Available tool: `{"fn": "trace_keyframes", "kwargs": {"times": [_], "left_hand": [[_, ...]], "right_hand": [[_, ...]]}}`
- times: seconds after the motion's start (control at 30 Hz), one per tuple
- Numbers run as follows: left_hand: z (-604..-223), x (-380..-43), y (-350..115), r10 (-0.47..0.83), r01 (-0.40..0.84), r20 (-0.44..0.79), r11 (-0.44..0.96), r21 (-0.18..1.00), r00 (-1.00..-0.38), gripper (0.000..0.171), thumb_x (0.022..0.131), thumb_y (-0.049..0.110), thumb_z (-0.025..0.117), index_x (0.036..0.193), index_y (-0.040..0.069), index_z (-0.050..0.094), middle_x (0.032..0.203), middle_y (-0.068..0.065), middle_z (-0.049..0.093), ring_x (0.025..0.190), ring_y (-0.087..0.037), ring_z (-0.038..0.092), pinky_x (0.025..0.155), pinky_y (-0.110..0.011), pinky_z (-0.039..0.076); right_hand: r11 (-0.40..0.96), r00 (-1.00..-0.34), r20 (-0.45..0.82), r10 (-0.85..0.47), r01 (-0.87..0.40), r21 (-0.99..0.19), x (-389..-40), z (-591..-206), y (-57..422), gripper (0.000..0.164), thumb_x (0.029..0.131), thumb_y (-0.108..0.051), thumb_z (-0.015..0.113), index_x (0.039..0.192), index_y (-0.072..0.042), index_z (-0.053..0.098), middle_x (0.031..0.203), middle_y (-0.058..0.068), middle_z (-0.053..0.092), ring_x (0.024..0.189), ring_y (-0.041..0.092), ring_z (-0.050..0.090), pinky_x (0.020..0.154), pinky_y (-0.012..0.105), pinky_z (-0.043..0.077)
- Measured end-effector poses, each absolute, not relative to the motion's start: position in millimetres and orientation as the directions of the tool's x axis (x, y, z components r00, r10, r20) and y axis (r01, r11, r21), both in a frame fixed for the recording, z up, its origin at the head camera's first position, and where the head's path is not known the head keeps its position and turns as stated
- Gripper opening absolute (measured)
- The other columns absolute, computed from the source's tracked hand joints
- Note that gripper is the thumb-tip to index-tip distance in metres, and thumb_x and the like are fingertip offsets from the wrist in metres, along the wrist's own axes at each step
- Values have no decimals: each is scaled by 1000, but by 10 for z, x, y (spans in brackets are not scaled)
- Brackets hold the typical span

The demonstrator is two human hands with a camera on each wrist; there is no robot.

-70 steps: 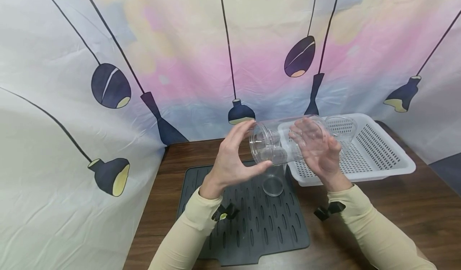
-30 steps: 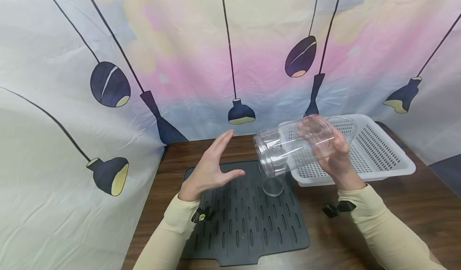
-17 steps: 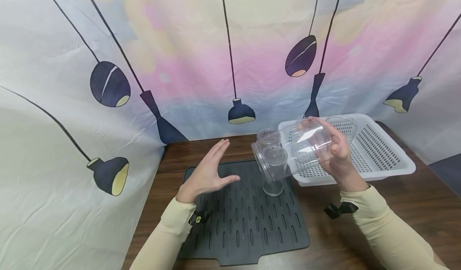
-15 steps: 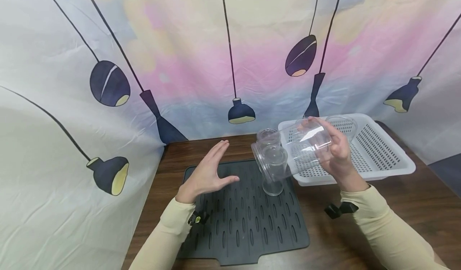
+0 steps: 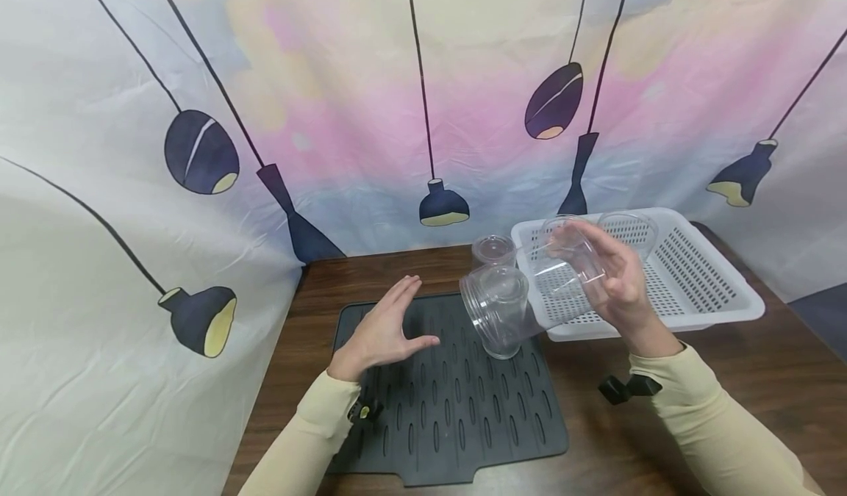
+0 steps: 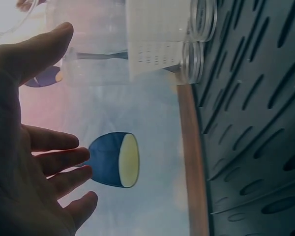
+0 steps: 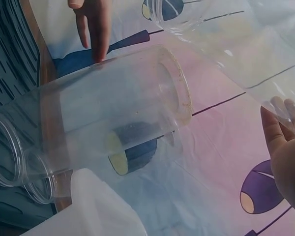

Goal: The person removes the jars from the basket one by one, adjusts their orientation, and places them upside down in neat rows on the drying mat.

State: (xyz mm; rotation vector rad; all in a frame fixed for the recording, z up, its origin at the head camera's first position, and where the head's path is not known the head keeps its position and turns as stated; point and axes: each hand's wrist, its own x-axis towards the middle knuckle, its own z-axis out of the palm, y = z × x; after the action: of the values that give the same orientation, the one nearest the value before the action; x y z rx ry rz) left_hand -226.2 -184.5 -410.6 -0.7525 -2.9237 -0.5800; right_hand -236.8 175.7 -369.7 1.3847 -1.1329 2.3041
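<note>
Head: bright; sheen on brown wood-grain desk (image 5: pixel 529 480), five o'clock
Left wrist: dim; glare, ten o'clock
Right wrist: dim

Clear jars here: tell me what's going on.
A person's right hand holds one clear jar tilted in the air, its ridged rim end lower and toward the left. The left hand is empty, fingers spread, above the dark mat. Two other clear jars stand at the mat's far right, and a white basket sits on the table to the right.
</note>
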Motion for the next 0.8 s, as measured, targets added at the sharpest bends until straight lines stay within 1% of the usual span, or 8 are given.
{"fn": "trace_keyframes", "kwargs": {"times": [0.2, 0.33, 0.6, 0.8], "left_hand": [[-4202, -2261, -1838, 449, 465, 130, 819, 336, -884, 101, 80, 62, 70, 156, 13, 26, 162, -6, 23, 149, -24, 23, 110, -53, 37], [-4266, -2264, -1821, 461, 478, 134, 814, 330, -877, 100, 80, 61, 70, 155, 11, 28, 161, -8, 26, 148, -25, 24, 109, -53, 38], [-4350, -2286, -1830, 465, 475, 111, 825, 307, -878, 100, 79, 61, 71, 154, 10, 29, 160, -9, 28, 149, -25, 23, 111, -52, 35], [-4399, -2305, -1841, 460, 462, 82, 837, 292, -884, 99, 80, 62, 70, 153, 9, 31, 160, -8, 27, 149, -25, 23, 112, -52, 34]], "right_hand": [[-646, -523, 829, -196, -568, -511, -2373, -3717, 1770, 71, 79, -12, 70, 135, 21, 41, 125, 31, 57, 116, 38, 57, 100, 44, 49], [-638, -506, 839, -201, -582, -504, -2365, -3713, 1775, 72, 78, -12, 71, 133, 23, 40, 124, 32, 56, 118, 39, 55, 100, 44, 48], [-626, -464, 856, -228, -604, -494, -2354, -3748, 1799, 73, 79, -12, 70, 132, 27, 37, 130, 32, 53, 124, 38, 52, 105, 44, 44], [-589, -471, 840, -271, -608, -532, -2303, -3746, 1822, 74, 80, -14, 72, 134, 24, 38, 134, 29, 52, 128, 34, 50, 110, 37, 39]]}}
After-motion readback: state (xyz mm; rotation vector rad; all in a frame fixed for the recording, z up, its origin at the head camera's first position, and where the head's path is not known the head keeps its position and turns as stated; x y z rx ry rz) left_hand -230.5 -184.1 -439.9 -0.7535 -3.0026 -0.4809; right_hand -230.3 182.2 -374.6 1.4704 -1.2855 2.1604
